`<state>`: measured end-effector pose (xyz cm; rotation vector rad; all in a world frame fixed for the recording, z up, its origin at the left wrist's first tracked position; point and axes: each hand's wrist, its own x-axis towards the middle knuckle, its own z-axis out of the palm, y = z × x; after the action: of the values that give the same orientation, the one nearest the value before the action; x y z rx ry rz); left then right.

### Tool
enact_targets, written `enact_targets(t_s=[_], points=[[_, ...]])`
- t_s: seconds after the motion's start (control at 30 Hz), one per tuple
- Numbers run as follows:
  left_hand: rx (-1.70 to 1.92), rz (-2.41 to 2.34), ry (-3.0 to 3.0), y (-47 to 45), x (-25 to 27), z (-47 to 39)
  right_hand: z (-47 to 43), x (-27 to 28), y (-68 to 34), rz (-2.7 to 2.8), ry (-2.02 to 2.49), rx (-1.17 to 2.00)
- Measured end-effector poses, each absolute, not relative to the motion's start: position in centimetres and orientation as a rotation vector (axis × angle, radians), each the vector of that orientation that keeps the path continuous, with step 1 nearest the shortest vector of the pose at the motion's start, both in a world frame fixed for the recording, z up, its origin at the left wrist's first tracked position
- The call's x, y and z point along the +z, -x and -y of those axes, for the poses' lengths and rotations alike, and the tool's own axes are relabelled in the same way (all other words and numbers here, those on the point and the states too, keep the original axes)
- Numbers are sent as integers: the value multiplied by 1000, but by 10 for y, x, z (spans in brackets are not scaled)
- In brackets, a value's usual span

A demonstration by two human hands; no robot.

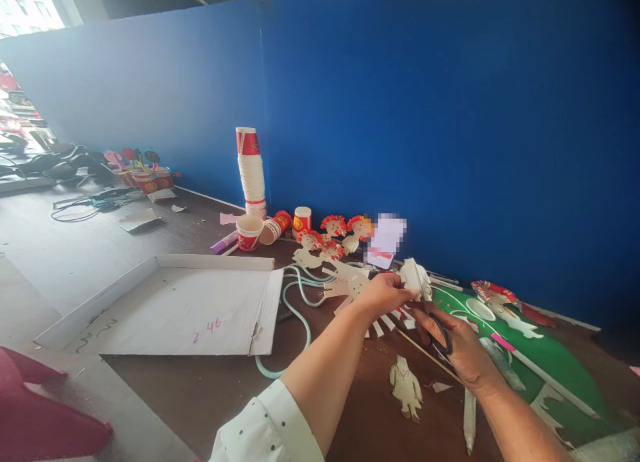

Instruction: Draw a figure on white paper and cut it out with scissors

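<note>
My left hand (383,294) pinches a small white paper cutout (409,274) by its lower edge. My right hand (463,355) has its fingers through the handles of dark scissors (444,335), whose blades reach up against the paper. Just left of my left hand lies a fringed paper cup piece (350,281) with cut strips spread out. On the brown table below my hands rests a paper doll cutout (406,389) with a drawn collar. A thin wooden stick (433,359) runs beneath my right hand.
A white box lid (200,309) lies at left, beside a pale green cable (300,315). Stacked paper cups (251,175) stand before the blue partition (400,102). Red-fringed paper figures (333,227) lie at mid-back. Right are a green mat (565,365) and a pink-ended marker (545,375).
</note>
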<state>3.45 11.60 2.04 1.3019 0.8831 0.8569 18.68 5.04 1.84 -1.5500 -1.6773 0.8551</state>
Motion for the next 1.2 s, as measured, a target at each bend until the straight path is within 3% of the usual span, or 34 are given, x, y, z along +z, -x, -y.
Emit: enact_targets(t_s=[1.2], points=[[843,-845,-1259,-31,20,-116,-46,27,-180,1630,1588,862]])
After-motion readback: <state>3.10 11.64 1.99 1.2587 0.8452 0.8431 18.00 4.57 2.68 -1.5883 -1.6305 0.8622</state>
